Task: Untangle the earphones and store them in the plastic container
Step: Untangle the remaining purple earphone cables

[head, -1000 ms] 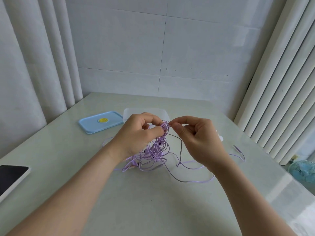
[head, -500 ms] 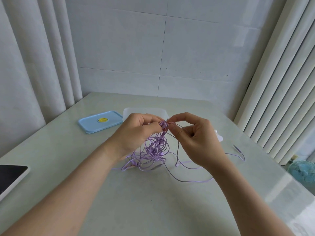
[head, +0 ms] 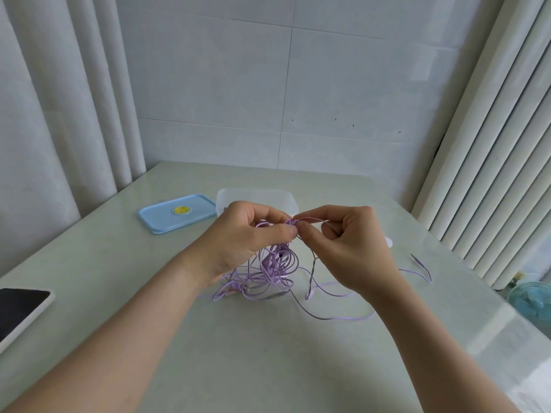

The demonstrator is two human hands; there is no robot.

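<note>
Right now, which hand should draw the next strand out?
Right hand: it pinches the earphones at the top, and their slack trails on its side. Left hand grips the bulk, so probably better as anchor.

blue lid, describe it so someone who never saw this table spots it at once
On the pale green table, look toward the far left, near the curtain. The blue lid lies flat there, just left of the clear plastic container. No neighbour shares its light blue, or the yellow disc at its centre.
</note>
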